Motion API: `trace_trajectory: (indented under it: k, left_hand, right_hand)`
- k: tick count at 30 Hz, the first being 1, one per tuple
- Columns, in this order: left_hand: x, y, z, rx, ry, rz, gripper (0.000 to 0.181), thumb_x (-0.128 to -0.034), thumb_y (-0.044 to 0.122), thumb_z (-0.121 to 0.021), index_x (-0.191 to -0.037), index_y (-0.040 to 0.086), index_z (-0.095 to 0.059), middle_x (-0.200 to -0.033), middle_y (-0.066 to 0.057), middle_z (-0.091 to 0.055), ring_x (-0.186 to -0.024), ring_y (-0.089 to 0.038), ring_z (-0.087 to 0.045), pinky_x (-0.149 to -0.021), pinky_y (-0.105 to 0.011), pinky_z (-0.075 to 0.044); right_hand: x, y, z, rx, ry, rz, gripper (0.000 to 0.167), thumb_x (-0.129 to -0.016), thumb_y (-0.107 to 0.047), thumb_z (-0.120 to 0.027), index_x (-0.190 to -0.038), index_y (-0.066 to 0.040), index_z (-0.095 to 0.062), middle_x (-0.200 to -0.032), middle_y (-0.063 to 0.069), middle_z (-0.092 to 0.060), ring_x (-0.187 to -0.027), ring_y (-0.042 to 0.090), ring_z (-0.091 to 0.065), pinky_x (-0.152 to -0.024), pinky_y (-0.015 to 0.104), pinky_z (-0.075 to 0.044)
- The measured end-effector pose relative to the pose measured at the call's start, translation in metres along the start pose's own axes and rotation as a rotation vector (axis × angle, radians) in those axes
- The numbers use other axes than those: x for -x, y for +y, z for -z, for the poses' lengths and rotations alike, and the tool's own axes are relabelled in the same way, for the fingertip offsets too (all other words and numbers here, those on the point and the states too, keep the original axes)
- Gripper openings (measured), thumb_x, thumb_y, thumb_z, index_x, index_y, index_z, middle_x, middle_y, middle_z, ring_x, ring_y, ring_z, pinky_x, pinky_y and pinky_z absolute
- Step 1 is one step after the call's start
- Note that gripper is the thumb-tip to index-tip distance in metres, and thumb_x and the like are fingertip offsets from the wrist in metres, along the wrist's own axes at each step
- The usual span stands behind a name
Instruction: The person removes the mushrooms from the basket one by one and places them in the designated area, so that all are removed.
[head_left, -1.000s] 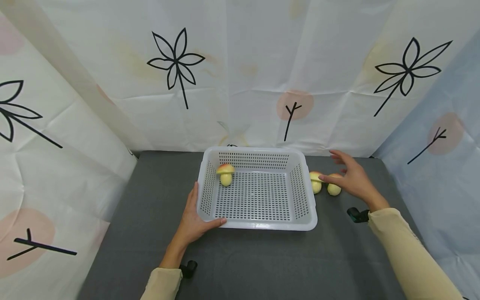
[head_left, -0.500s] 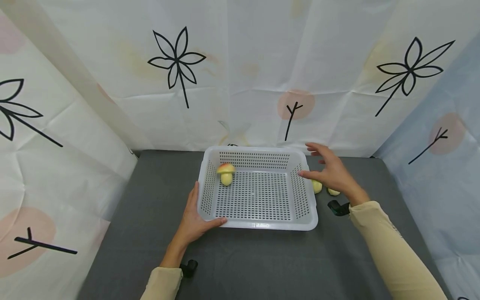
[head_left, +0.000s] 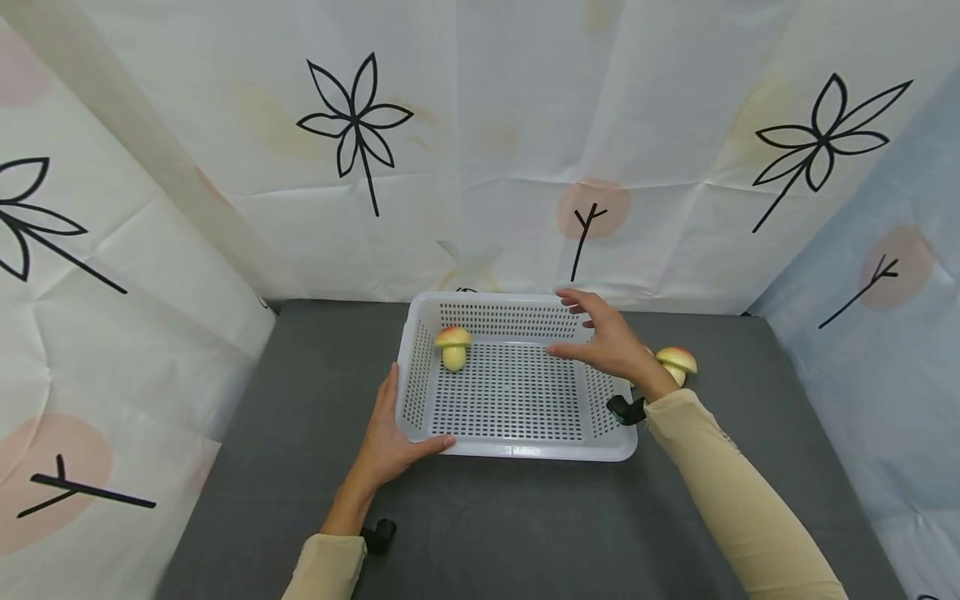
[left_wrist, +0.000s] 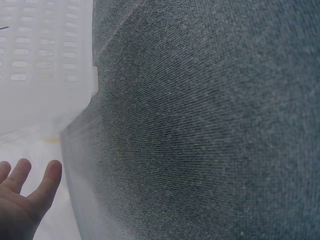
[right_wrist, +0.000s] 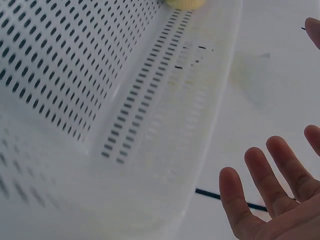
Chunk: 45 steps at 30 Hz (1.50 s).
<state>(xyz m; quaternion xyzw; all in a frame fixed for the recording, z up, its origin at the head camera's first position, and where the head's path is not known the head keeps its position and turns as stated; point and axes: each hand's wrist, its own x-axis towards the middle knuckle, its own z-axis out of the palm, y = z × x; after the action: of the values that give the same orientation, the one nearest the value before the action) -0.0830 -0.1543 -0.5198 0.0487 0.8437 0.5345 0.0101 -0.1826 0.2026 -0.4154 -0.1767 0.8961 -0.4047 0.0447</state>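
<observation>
A white perforated plastic basket stands on the grey table. Inside it, near the left wall, lies a mushroom with a red-yellow cap, perhaps a toy. My left hand rests at the basket's front left corner, thumb along the front rim and straight fingers along the left side. My right hand hovers above the basket's right part, fingers spread and holding nothing. Beyond the right wrist, outside the basket, sits another mushroom; one more beside it is mostly hidden by that wrist. In the right wrist view, spread fingers stand apart from the rim.
The grey cloth-covered table extends in front of the basket and to both sides. A white printed curtain hangs directly behind the basket, with further cloth sheets on the left and right.
My right hand has moved left from above the mushrooms outside to above the basket, still without anything in it. The left hand and basket have stayed put.
</observation>
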Motion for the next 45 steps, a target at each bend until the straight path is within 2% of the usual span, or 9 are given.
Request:
trace_trajectory:
  k: [7,15,22,31,38,45]
  left_hand:
    - [0.0,0.0,0.0,0.009,0.0,0.0,0.139,-0.0653,0.034,-0.098,-0.165,0.025,-0.001,-0.167,-0.012,-0.012,-0.141,-0.038,-0.031,-0.11,-0.059,-0.028]
    - [0.0,0.001,0.0,0.008,0.0,-0.004,0.139,-0.0653,0.034,-0.098,-0.165,0.025,-0.001,-0.166,-0.012,-0.013,-0.14,-0.038,-0.032,-0.11,-0.059,-0.029]
    - [0.0,0.001,-0.001,0.008,-0.006,0.005,0.139,-0.0662,0.034,-0.097,-0.165,0.025,0.0,-0.166,-0.013,-0.012,-0.14,-0.038,-0.032,-0.11,-0.059,-0.029]
    - [0.0,-0.001,-0.001,-0.003,0.001,0.008,0.138,-0.0663,0.037,-0.097,-0.165,0.027,-0.001,-0.166,-0.011,-0.012,-0.14,-0.038,-0.033,-0.11,-0.06,-0.028]
    - [0.0,0.0,-0.001,-0.003,-0.002,0.001,0.138,-0.067,0.035,-0.097,-0.165,0.027,0.0,-0.167,-0.011,-0.011,-0.143,-0.039,-0.03,-0.111,-0.061,-0.028]
    - [0.0,0.002,-0.001,-0.006,-0.003,0.004,0.138,-0.0669,0.035,-0.097,-0.165,0.027,0.0,-0.167,-0.012,-0.011,-0.142,-0.039,-0.031,-0.11,-0.061,-0.029]
  right_hand:
    - [-0.017,-0.002,-0.021,-0.047,-0.047,-0.014,0.088,-0.083,-0.026,-0.087,-0.156,-0.012,-0.038,-0.147,0.019,-0.046,-0.131,0.037,-0.045,-0.104,0.058,-0.038]
    - [-0.034,-0.006,-0.046,-0.041,-0.088,-0.049,0.088,-0.083,-0.03,-0.087,-0.155,-0.016,-0.04,-0.148,0.015,-0.047,-0.132,0.035,-0.046,-0.104,0.055,-0.04]
    - [-0.046,-0.01,-0.066,-0.063,-0.126,-0.063,0.088,-0.081,-0.031,-0.088,-0.154,-0.013,-0.042,-0.148,0.015,-0.048,-0.133,0.036,-0.046,-0.103,0.054,-0.041]
    - [-0.063,-0.012,-0.098,-0.056,-0.149,-0.033,0.087,-0.08,-0.025,-0.089,-0.153,-0.01,-0.043,-0.148,0.018,-0.048,-0.132,0.038,-0.048,-0.103,0.051,-0.042]
    - [-0.074,-0.012,-0.12,-0.039,-0.167,-0.066,0.091,-0.079,-0.025,-0.09,-0.155,-0.013,-0.041,-0.15,0.014,-0.047,-0.132,0.035,-0.048,-0.105,0.048,-0.042]
    - [-0.082,-0.016,-0.133,-0.003,-0.185,-0.075,0.094,-0.077,-0.025,-0.091,-0.156,-0.014,-0.04,-0.157,0.009,-0.041,-0.134,0.03,-0.048,-0.107,0.046,-0.041]
